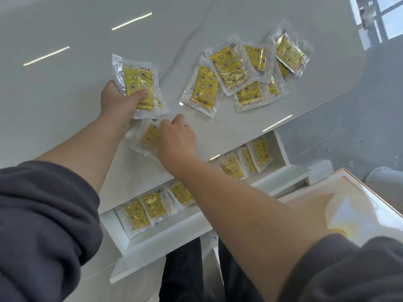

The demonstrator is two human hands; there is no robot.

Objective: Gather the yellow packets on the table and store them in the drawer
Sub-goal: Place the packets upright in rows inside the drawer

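My left hand (118,101) grips a small stack of yellow packets (137,83) in clear wrappers above the white table (65,88), thumb across the top packet. Just below it, my right hand (175,139) pinches another yellow packet (148,136) lying near the table's front edge. Several more yellow packets (237,73) lie in an overlapping heap further right on the table. Under the table edge the white drawer (170,232) stands pulled out, with a row of yellow packets (144,209) lined up inside; my right forearm hides the middle of that row.
A glossy framed panel (357,205) sits at the lower right beside the drawer. Grey floor (349,127) lies beyond the table's right edge, and a window (383,16) shows at the top right. My dark trousers (192,269) are below the drawer front.
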